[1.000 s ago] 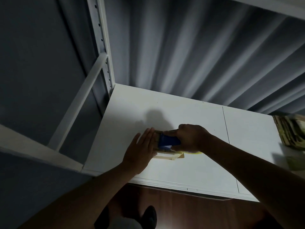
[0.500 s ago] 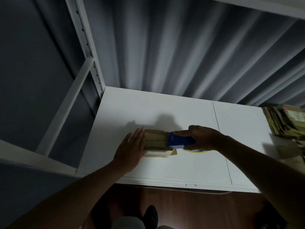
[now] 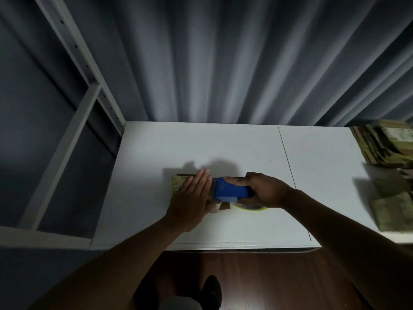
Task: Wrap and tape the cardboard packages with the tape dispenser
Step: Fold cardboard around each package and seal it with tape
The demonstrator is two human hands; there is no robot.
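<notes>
Fingers [image 3: 201, 179] of my left hand [image 3: 190, 202] lie straight and flat on the cardboard package [image 3: 178, 183], hiding most of it. Just right of the package, my right hand [image 3: 263, 191] grips the blue tape dispenser [image 3: 230, 192], whose front end rests on the package. Only a yellow sliver of the tape roll [image 3: 250, 208] shows beneath, and the stacked packages [image 3: 384, 144] far right of it are blurred and cut off.

Left hand [image 3: 192, 198] lies flat; right hand [image 3: 264, 190] has its fingers curled.

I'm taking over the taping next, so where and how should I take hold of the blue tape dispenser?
Grip the tape dispenser by its handle end, coming from the right as the right hand does now. Its head points left over the package, so the handle is the free end.
</notes>
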